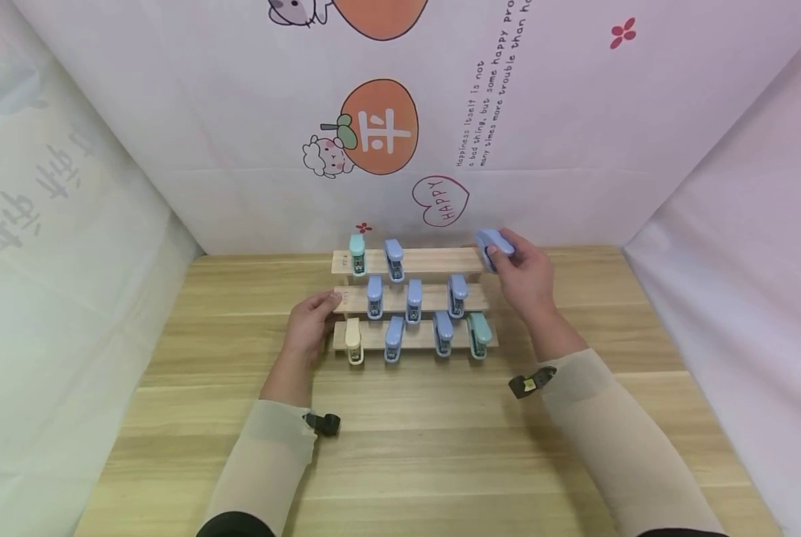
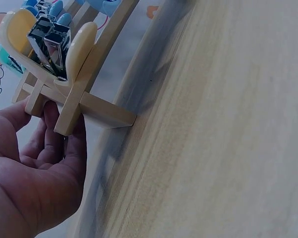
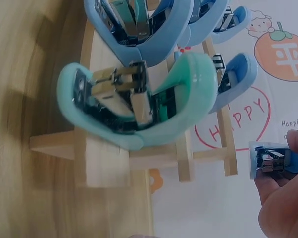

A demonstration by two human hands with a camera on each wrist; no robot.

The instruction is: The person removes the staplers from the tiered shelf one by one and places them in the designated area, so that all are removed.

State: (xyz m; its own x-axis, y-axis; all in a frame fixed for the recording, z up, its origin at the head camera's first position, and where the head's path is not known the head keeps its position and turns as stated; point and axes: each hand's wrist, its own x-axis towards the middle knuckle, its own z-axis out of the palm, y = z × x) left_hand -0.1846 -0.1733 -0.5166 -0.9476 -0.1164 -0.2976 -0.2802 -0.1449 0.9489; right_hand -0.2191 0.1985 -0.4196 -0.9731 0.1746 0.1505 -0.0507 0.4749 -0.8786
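Note:
A three-tier wooden rack (image 1: 435,260) stands on the table with small staplers along its tiers. My left hand (image 1: 306,325) grips the rack's left end at the middle tier, its fingers curled under the wood in the left wrist view. My right hand (image 1: 529,277) pinches a blue stapler (image 1: 497,242) at the right end of the top tier. On that tier's left part stand a mint stapler (image 1: 358,255) and another blue stapler (image 1: 394,259). The middle tier bears three blue ones; a cream stapler (image 1: 353,341) and a green stapler (image 1: 479,335) stand at the bottom tier's two ends.
The wood-grain table (image 1: 400,447) spreads in front of the rack. Close behind rises a white printed cloth (image 1: 548,179), with more white cloth (image 1: 763,246) at both sides. Small black cameras are strapped at both wrists.

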